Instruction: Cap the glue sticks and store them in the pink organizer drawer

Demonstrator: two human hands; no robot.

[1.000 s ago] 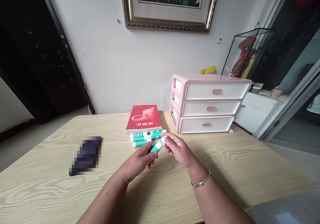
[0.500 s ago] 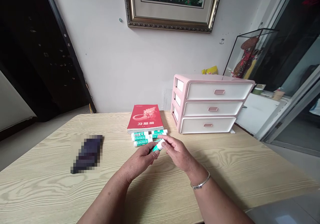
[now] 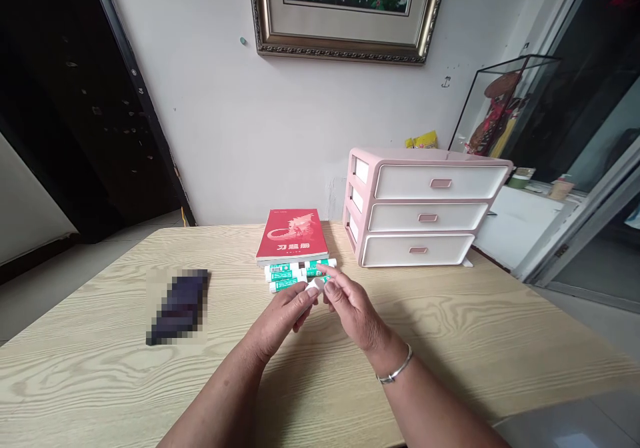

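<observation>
A white glue stick with a rounded white end shows between my two hands, mostly covered by fingers. My left hand is closed around it, thumb along its top. From the right, the thumb and fingers of my right hand pinch at its side; their exact contact is partly hidden. Just beyond my fingers, several green-and-white glue sticks lie on their sides in rows. They rest along the near edge of a red book.
A pink-and-white drawer unit stands at the back right of the wooden table. To the left lies a dark pixelated object. A framed picture hangs on the wall behind.
The glue stick has turned between my hands; its green part, visible before, is now covered. My right hand has shifted slightly left, and the view has moved a little.
</observation>
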